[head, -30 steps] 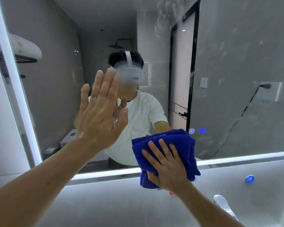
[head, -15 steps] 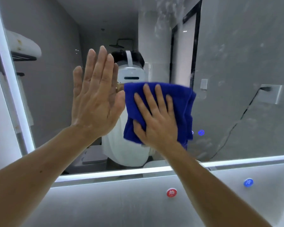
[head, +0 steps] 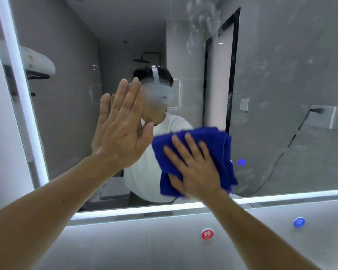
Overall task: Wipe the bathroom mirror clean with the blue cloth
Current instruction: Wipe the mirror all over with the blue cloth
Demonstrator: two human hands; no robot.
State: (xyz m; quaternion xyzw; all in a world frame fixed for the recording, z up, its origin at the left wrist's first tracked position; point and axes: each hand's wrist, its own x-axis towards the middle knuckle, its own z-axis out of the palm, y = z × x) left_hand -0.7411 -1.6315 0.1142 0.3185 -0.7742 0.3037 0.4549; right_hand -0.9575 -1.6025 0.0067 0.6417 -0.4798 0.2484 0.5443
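Flat against mirror (head: pixel 281 75), right hand (head: pixel 195 168) presses blue cloth (head: pixel 217 141).

A round red button (head: pixel 207 234) with a white character sits on the pale grey wall panel (head: pixel 125 248), and a round blue button (head: pixel 299 222) sits well to its right, slightly higher. In reflection, a black cable (head: pixel 281 154) runs up to a white wall socket (head: pixel 323 116). A small white switch (head: pixel 244 104) is beside a black-framed door (head: pixel 233 75). A black shower head (head: pixel 141 60) hangs at the back, and a white bundle (head: pixel 37 61) lies on a black rack (head: pixel 37 76) at the left.
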